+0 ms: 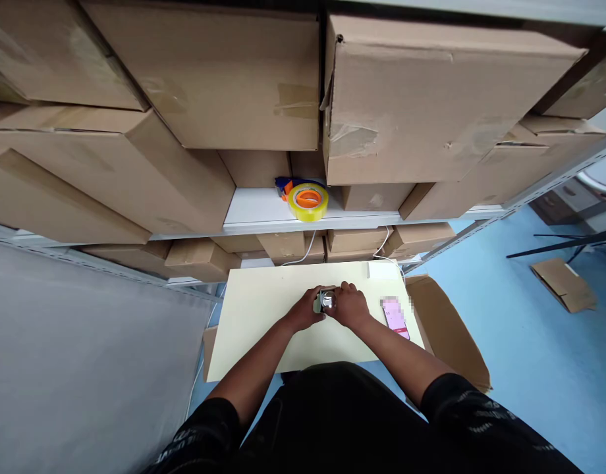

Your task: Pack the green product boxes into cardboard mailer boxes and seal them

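I see both of my bare forearms reaching forward from black short sleeves and converging in front of me. My left hand (303, 313) and right hand (351, 306) meet with fingers curled inward, knuckles up, touching each other. Both are closed around something small between them. My elbows are bent and spread apart.

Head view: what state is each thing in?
Shiny item: held between both hands over the board.
Left hand: closed on the item.
Right hand: closed on the item.
Phone: flat on the board, screen lit.
Tape roll: lying on the shelf.
Boxes: closed, stacked.
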Demonstrator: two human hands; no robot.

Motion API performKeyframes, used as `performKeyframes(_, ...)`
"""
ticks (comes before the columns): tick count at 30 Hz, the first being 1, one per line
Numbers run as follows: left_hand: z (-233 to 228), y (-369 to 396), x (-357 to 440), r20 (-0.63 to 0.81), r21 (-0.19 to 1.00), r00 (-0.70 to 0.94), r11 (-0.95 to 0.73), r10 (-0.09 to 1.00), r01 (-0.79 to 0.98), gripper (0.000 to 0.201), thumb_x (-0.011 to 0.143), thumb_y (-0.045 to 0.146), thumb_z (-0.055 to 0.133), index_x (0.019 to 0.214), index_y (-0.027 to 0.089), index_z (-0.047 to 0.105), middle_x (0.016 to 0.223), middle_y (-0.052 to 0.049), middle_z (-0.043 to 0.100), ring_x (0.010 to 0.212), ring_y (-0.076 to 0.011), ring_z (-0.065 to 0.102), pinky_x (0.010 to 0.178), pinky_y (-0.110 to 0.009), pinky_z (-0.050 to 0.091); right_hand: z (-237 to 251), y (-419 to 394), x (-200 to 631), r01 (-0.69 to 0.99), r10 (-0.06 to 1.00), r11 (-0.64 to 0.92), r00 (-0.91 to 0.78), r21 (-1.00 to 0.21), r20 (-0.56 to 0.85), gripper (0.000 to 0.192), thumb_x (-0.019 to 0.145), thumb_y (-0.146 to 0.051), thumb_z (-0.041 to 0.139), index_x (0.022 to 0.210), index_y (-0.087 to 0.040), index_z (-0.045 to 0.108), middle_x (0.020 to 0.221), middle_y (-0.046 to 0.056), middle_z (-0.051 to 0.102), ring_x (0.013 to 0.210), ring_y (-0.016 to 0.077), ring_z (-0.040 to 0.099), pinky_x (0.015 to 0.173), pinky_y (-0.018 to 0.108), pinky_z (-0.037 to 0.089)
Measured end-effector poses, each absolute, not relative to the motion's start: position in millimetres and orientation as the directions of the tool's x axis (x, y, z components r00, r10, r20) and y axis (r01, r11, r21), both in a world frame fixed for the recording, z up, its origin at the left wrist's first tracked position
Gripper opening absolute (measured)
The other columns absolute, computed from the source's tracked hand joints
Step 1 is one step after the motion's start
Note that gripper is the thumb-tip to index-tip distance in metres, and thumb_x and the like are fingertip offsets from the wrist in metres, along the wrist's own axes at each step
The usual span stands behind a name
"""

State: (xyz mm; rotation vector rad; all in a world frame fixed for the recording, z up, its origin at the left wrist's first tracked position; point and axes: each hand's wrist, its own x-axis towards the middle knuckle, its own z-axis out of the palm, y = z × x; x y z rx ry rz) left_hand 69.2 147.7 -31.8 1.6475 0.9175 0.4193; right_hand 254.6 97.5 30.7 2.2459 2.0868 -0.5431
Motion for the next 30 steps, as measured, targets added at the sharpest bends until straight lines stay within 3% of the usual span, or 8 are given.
performKeyframes(6, -31.5, 144.7, 74.5, -0.255, 0.889, 0.598, -0.059, 0.76, 0.454, 0.093, 0.066, 0.019, 0.082, 0.151, 0.028, 0.046, 0.144, -0.014, 0.054, 0.122, -0.0328, 0.06, 0.097, -0.044, 0.053, 39.7, 120.6, 239.0, 0.989, 0.911, -0.121, 0.075, -0.089, -0.405, 0.053, 0.079, -0.052, 0.077, 0.12, -0.02, 0.071, 0.121, 0.018, 0.061, 0.114, 0.035, 0.055, 0.087, 0.043, 0.046)
performKeyframes(12, -34.0, 143.8, 73.7, -0.235, 0.865, 0.583, -0.106, 0.778, 0.491, 0.09, 0.064, 0.022, 0.084, 0.147, 0.025, 0.048, 0.14, -0.014, 0.056, 0.119, -0.033, 0.062, 0.097, -0.044, 0.053, 27.3, 113.4, 247.5, 0.988, 0.957, -0.074, 0.031, -0.138, -0.289, 0.048, 0.076, -0.049, 0.077, 0.11, -0.016, 0.071, 0.114, 0.017, 0.062, 0.108, 0.0319, 0.056, 0.086, 0.041, 0.046)
performKeyframes(19, -37.9, 142.9, 75.3, -0.195, 0.889, 0.553, -0.092, 0.81, 0.449, 0.072, 0.065, 0.027, 0.084, 0.133, 0.024, 0.058, 0.128, -0.012, 0.062, 0.111, -0.0324, 0.064, 0.094, -0.044, 0.054, 27.6, 100.2, 251.0, 0.932, 0.998, -0.029, 0.045, -0.36, 0.038, 0.037, 0.073, -0.035, 0.071, 0.106, -0.018, 0.063, 0.11, 0.013, 0.064, 0.093, 0.0274, 0.063, 0.08, 0.036, 0.049)
performKeyframes(24, -36.4, 147.4, 78.5, -0.244, 0.895, 0.487, 0.002, 0.838, 0.445, 0.09, 0.061, 0.037, 0.091, 0.141, 0.024, 0.053, 0.139, -0.013, 0.057, 0.12, -0.0345, 0.062, 0.102, -0.048, 0.05, 58.3, 110.7, 262.6, 0.795, 0.991, -0.057, 0.119, -0.603, 0.064, 0.046, 0.071, -0.034, 0.07, 0.114, -0.023, 0.059, 0.093, 0.005, 0.07, 0.083, 0.0255, 0.066, 0.075, 0.034, 0.051)
performKeyframes(30, -36.4, 146.3, 78.8, -0.251, 0.91, 0.477, 0.036, 0.842, 0.414, 0.092, 0.061, 0.041, 0.093, 0.141, 0.021, 0.054, 0.14, -0.018, 0.056, 0.123, -0.0375, 0.059, 0.107, -0.052, 0.047, 105.0, 131.5, 281.6, 0.641, 0.953, -0.013, 0.239, -0.767, 0.184, 0.052, 0.07, -0.043, 0.073, 0.116, -0.023, 0.061, 0.098, 0.005, 0.07, 0.088, 0.0252, 0.066, 0.082, 0.036, 0.052)
